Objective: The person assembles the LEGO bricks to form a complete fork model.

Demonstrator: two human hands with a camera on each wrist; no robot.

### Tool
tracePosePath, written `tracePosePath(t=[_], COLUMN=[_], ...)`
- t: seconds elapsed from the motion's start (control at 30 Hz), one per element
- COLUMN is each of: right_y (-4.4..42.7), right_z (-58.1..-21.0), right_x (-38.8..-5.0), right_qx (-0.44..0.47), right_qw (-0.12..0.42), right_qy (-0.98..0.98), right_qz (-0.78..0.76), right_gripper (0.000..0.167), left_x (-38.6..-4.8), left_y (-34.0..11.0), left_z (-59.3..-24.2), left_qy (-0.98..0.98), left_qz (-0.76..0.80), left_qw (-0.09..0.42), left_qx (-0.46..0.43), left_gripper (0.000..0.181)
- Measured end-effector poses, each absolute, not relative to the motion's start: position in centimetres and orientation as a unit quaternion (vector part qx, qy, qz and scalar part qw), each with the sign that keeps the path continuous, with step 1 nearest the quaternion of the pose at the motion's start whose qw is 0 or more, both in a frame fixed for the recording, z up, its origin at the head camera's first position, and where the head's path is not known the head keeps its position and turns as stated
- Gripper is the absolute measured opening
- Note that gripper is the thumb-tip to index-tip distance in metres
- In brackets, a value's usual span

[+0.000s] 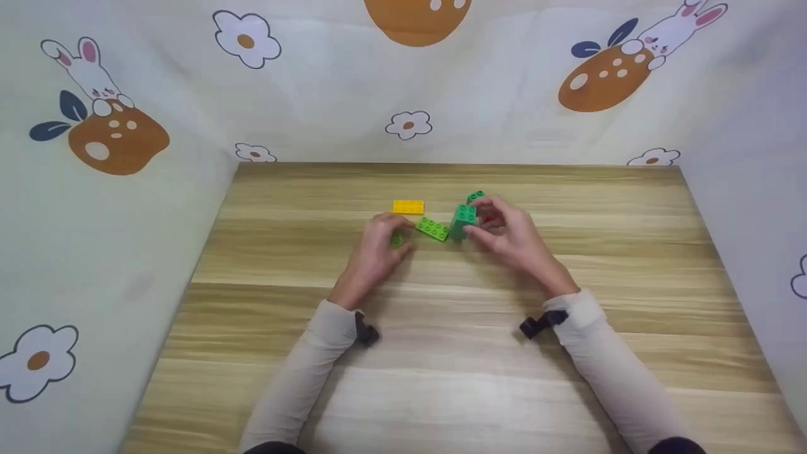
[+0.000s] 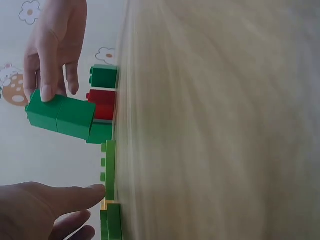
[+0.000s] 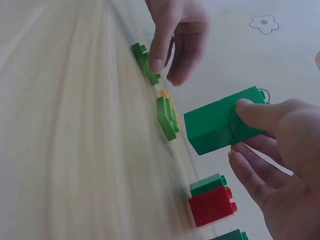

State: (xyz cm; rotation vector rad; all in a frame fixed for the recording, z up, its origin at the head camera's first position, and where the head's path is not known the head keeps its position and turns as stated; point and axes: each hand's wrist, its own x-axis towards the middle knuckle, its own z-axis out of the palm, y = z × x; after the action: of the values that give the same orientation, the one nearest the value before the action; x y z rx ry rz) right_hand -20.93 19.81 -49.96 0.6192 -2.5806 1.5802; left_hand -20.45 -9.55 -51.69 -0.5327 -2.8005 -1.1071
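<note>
My right hand (image 1: pixel 507 236) pinches a stack of two dark green building bricks (image 3: pixel 222 120) between thumb and fingers, tilted and raised off the table. To its left, a light green flat brick (image 1: pixel 433 229) with studs up lies on the table. My left hand (image 1: pixel 378 246) hovers beside it with fingers loosely bent and nothing gripped. Partly hidden under that hand is another green brick (image 3: pixel 145 62). In the left wrist view its thumb appears close to the light green brick; whether they touch I cannot tell.
A yellow flat brick (image 1: pixel 408 207) lies behind the light green one. Near my right hand stand a red brick (image 3: pixel 212 206), a green brick (image 3: pixel 207 185) beside it, and another dark green brick (image 2: pixel 104 76). Patterned cloth walls (image 1: pixel 328 101) border the wooden table (image 1: pixel 441 353).
</note>
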Motion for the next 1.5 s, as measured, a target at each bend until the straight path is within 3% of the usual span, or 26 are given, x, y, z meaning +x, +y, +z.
tracePosePath(t=[0.4, 0.8, 1.1, 1.27, 1.37, 1.5], right_y=[16.3, 15.4, 15.4, 15.5, 15.2, 14.6], right_z=[-49.6, -49.7, -49.4, -49.5, -49.9, -50.6], right_x=[-24.7, -26.7, -25.8, -24.2, -23.3, -22.7], right_qx=[0.157, 0.137, 0.138, 0.130, 0.146, 0.169], right_qw=[-0.004, -0.014, 0.017, 0.048, 0.035, 0.001], right_qy=[-0.867, -0.889, -0.879, -0.880, -0.885, -0.897], right_qz=[0.473, 0.437, 0.456, 0.454, 0.441, 0.409], right_gripper=[0.045, 0.049, 0.060, 0.043, 0.035, 0.037], left_x=[-20.2, -20.3, -20.4, -20.4, -20.4, -20.4], left_y=[-10.7, -11.8, -12.3, -12.3, -12.3, -12.3], left_z=[-51.6, -51.7, -51.9, -51.8, -51.7, -51.8], left_qy=[-0.921, -0.908, -0.902, -0.902, -0.903, -0.903], left_qz=[-0.365, -0.377, -0.384, -0.386, -0.385, -0.382], left_qw=[0.004, -0.021, -0.019, -0.023, -0.018, -0.010], left_qx=[-0.139, -0.184, -0.197, -0.191, -0.189, -0.194], left_gripper=[0.032, 0.031, 0.032, 0.033, 0.034, 0.034])
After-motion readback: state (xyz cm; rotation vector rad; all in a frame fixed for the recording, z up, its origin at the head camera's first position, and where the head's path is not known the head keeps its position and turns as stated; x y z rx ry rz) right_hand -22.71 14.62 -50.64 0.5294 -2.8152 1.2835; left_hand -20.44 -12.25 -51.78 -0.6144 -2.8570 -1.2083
